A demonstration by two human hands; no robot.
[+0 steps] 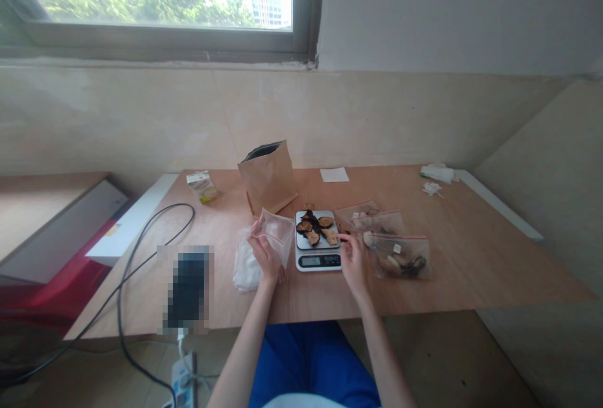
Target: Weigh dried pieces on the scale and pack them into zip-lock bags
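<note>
My left hand [264, 256] holds a clear plastic zip bag [279, 227] by its side, above a stack of similar clear bags [245, 267]. To its right stands a white kitchen scale [300, 260] with a small display whose digits are too faint to read. Several dark-rimmed, brownish dried slices [309, 227] lie on its plate. At the plate's right edge, the fingertips of my right hand [353, 263] close on a lighter dried slice [331, 237]. Right of that hand lie several filled zip bags [400, 257] with red seals, holding mixed dried pieces.
An open brown paper pouch [268, 179] stands behind the scale. Around it are a small carton [202, 186], a white paper [334, 174] and a white packet [439, 172]. A blurred-out dark device [187, 289] and a black cable [123, 282] are on the left.
</note>
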